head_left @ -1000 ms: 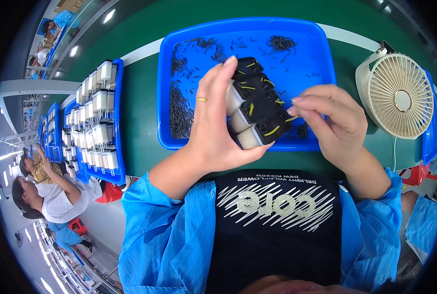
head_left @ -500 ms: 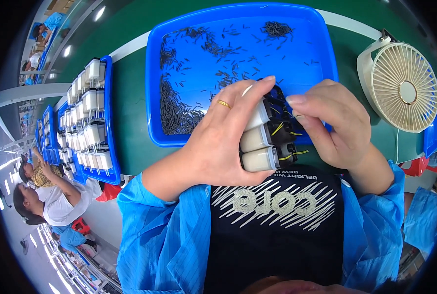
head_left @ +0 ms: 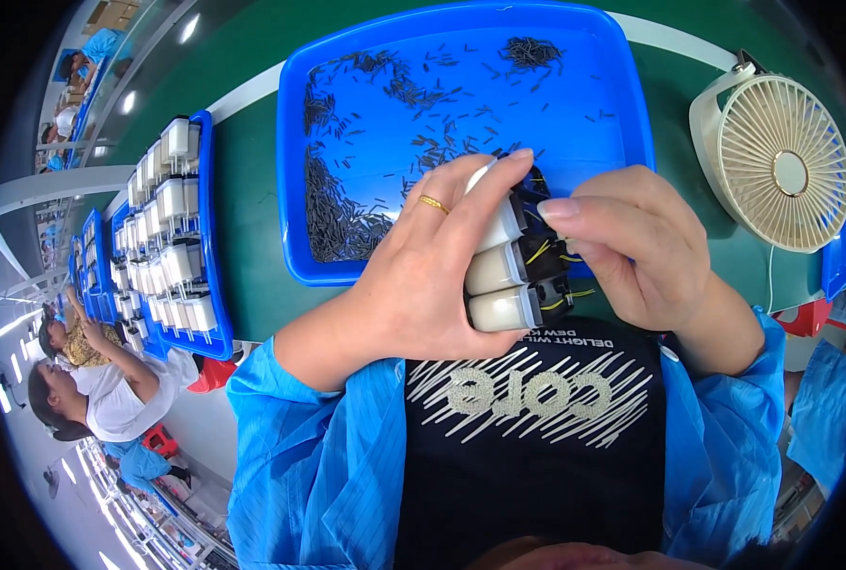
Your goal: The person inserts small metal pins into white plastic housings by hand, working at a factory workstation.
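Observation:
My left hand (head_left: 432, 252) is wrapped round a small stack of white block-shaped parts (head_left: 499, 271), each with a dark end and thin yellow and black wires (head_left: 545, 255) sticking out to the right. Close beside those wire ends, my right hand (head_left: 637, 242) has thumb and forefinger pinched together. Whatever is between the fingertips is too small to make out. Beyond both hands lies a large blue tray (head_left: 288, 190) with many short black sleeve-like pieces (head_left: 333, 218) scattered in it, densest along its left side.
On the left stands a blue tray (head_left: 206, 190) of similar white parts (head_left: 178, 199) in rows. A cream desk fan (head_left: 774, 166) is at the right on the green table (head_left: 252, 218). Farther left, people in light clothing (head_left: 124, 399) sit at another line.
My right hand has shifted slightly left, its pinched fingertips now nearer the wires. The left hand keeps its hold on the white parts.

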`<act>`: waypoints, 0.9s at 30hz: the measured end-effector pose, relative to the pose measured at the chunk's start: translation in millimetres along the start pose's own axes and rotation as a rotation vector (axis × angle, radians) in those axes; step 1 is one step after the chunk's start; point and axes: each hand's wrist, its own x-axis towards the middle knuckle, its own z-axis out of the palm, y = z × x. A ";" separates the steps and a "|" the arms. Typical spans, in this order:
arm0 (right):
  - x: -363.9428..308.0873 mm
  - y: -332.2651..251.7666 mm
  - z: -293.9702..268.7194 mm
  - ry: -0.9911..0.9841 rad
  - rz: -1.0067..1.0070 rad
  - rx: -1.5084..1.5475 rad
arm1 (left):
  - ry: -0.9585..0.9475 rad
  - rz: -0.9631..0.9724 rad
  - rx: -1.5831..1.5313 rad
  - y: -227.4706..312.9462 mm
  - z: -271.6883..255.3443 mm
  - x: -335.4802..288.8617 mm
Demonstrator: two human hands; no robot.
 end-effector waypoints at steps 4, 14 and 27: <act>-0.4 -1.1 0.6 -0.018 0.015 0.013 | -0.010 -0.001 -0.005 -0.5 -0.1 0.2; 0.9 -1.7 1.6 -0.005 0.019 0.006 | -0.028 -0.006 0.005 -1.5 0.6 -0.2; 1.2 -1.5 1.3 -0.015 0.021 -0.010 | -0.020 -0.006 -0.005 -2.0 0.5 -0.3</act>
